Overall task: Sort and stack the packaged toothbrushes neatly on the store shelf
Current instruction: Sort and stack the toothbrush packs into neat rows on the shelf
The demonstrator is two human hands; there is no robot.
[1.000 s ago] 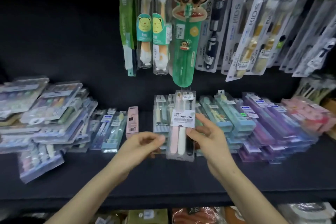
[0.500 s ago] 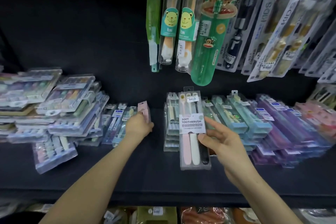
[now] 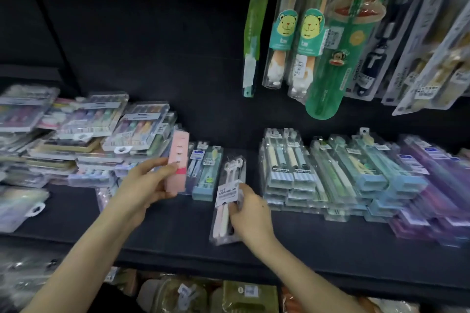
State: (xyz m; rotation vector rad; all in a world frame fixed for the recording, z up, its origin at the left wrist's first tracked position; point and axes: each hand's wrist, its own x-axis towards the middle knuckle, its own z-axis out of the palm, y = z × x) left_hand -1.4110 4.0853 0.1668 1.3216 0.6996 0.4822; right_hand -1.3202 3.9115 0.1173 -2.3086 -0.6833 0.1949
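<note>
My left hand (image 3: 148, 185) grips a slim pink toothbrush box (image 3: 178, 160), held upright above the black shelf (image 3: 157, 231). My right hand (image 3: 248, 213) pinches a clear three-brush pack labelled SOFT TOOTHBRUSH (image 3: 227, 198), which lies tilted on the shelf in the gap between two groups of packs. Just left of that pack lie blue and teal packs (image 3: 206, 173). To its right stand neat stacks of pale blue packs (image 3: 292, 173) and teal packs (image 3: 361, 168).
An untidy heap of multi-brush packs (image 3: 84, 140) fills the shelf's left end. Purple packs (image 3: 432, 185) lie at the far right. Children's toothbrushes (image 3: 307, 40) and other packs hang from hooks above. More goods sit on the shelf below (image 3: 229, 292).
My left hand has lifted the pink box off the shelf. My right hand has carried the SOFT TOOTHBRUSH pack left, away from the pale blue stack, and lowered it onto the shelf.
</note>
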